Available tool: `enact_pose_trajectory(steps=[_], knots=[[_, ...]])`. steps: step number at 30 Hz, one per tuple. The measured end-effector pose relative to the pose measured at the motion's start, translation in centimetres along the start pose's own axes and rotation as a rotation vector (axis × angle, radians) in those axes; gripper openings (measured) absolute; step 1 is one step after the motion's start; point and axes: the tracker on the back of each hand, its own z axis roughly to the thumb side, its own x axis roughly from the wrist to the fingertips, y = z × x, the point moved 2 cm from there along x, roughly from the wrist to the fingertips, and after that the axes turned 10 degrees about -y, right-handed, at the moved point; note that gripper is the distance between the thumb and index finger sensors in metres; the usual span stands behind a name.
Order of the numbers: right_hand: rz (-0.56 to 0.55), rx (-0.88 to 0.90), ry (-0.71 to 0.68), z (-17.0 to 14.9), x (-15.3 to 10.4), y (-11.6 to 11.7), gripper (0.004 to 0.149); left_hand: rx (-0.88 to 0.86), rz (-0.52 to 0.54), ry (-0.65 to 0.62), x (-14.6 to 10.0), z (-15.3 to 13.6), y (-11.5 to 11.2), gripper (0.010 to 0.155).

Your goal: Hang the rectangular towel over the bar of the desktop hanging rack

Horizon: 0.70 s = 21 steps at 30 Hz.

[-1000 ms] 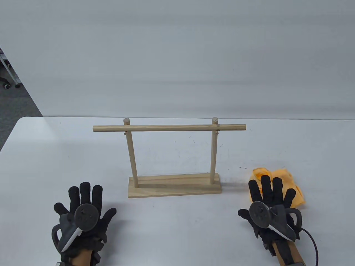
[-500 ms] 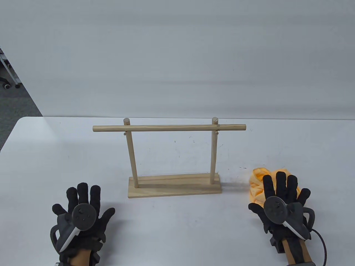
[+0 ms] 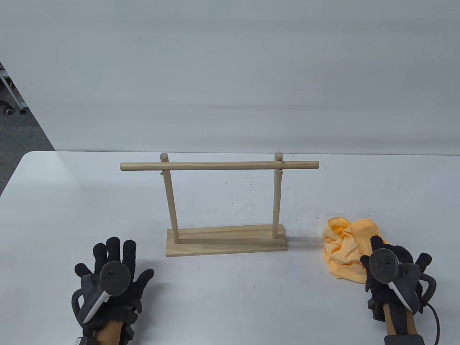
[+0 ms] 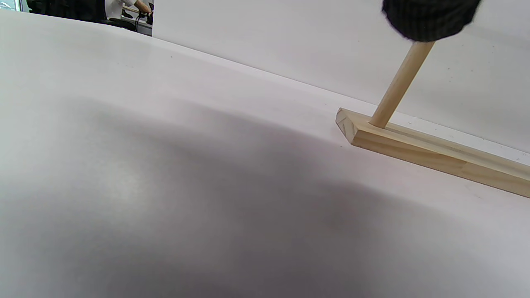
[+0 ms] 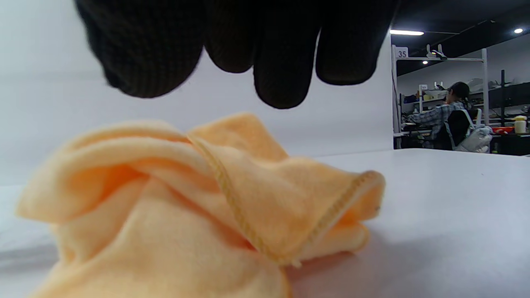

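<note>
A wooden rack stands mid-table with its bar (image 3: 219, 165) bare on two posts above a flat base (image 3: 226, 241). A crumpled orange towel (image 3: 343, 248) lies on the table to the right of the base. My right hand (image 3: 393, 257) is at the towel's near right edge with its fingers curled down. In the right wrist view its fingers (image 5: 281, 62) hang just above the towel (image 5: 186, 207) without touching it. My left hand (image 3: 115, 258) is spread flat and empty, near the front left of the base. The left wrist view shows one fingertip (image 4: 428, 18) and the base's corner (image 4: 430, 153).
The white table (image 3: 72, 201) runs back to a pale wall behind the rack. Its left edge drops to grey floor with chair wheels (image 3: 9, 107). In the right wrist view a person (image 5: 439, 120) sits at shelves beyond the table's right end.
My right hand has moved right and back toward the near edge, off the top of the towel, and its fingers have curled. My left hand has shifted only slightly.
</note>
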Motion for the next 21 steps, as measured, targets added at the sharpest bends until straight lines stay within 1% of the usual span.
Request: enact_pose_trajectory(steps=[2,4,5,6,7,8,11,12,15,16,19,21], knots=[[0.060,-0.082,0.052,-0.3,0.5,1.4,0.063,0.013,-0.003,-0.006,0.1,0.3,-0.1,0.087],[0.081,-0.124,0.069,-0.6,0.9,2.9,0.059,0.011,-0.005,-0.015,0.2,0.7,-0.2,0.087],[0.095,-0.133,0.071,-0.7,1.0,3.3,0.054,0.006,-0.005,-0.019,0.2,0.8,-0.2,0.087],[0.088,-0.132,0.066,-0.9,1.1,3.6,0.046,0.001,-0.007,-0.025,0.2,1.0,-0.3,0.087],[0.047,-0.110,0.060,-1.0,1.1,3.7,0.038,-0.005,-0.008,-0.032,0.2,1.2,-0.3,0.087],[0.033,-0.096,0.067,-1.2,1.0,3.6,0.035,-0.008,-0.007,-0.036,0.2,1.3,-0.4,0.087],[-0.021,0.071,0.115,-2.2,0.7,2.3,0.034,-0.034,-0.001,-0.049,0.0,1.6,-0.3,0.087],[-0.031,0.163,0.143,-2.7,0.5,1.5,0.035,-0.045,0.002,-0.053,0.0,1.6,-0.2,0.087],[-0.014,0.410,0.162,-3.3,0.1,-0.4,0.035,-0.109,0.015,-0.074,-0.3,2.1,0.0,0.086],[-0.001,0.540,0.140,-3.3,-0.2,-1.4,0.036,-0.161,0.022,-0.093,-0.5,2.5,0.2,0.086],[0.018,0.739,0.073,-2.6,-0.5,-2.9,0.036,-0.282,0.010,-0.165,-0.6,4.3,0.5,0.085],[0.042,0.880,0.002,-1.2,-0.7,-3.5,0.036,-0.353,-0.017,-0.258,-0.7,7.0,0.6,0.084]])
